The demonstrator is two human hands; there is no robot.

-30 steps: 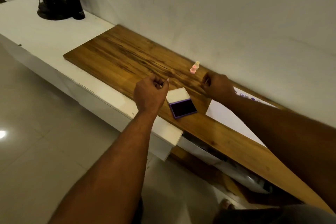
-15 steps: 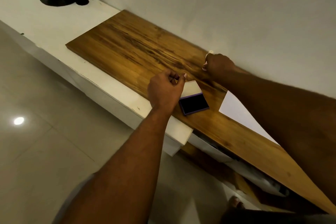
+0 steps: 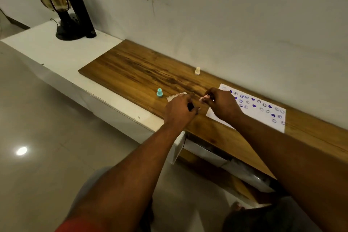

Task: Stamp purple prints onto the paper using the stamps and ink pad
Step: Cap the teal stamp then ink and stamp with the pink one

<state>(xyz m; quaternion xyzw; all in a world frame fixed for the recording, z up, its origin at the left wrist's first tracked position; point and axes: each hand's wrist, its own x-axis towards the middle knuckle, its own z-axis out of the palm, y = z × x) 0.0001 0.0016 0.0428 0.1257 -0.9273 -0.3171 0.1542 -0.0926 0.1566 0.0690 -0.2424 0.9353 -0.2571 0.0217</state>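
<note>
A white sheet of paper [image 3: 263, 117] with several purple prints lies on the wooden board [image 3: 131, 69] at the right. My right hand [image 3: 223, 106] pinches a small pink stamp [image 3: 204, 98] just left of the paper. My left hand [image 3: 179, 111] is curled over the ink pad [image 3: 190, 107], which it hides almost entirely; only a dark sliver shows between its fingers. The pad's pale open lid [image 3: 175, 96] sticks out behind the hand. A teal stamp [image 3: 159, 92] stands upright on the board left of the pad. A cream stamp [image 3: 197, 71] stands near the wall.
The board rests on a white cabinet [image 3: 56, 56] along a pale wall. A dark leaf-shaped lamp [image 3: 62, 11] and a black cylinder [image 3: 82, 13] stand at the cabinet's far left end. Shiny floor tiles lie below, at the left.
My right hand took the pink stamp from beside the cream one near the wall and brought it toward the pad. My left hand moved onto the pad; the teal stamp now stands on the board.
</note>
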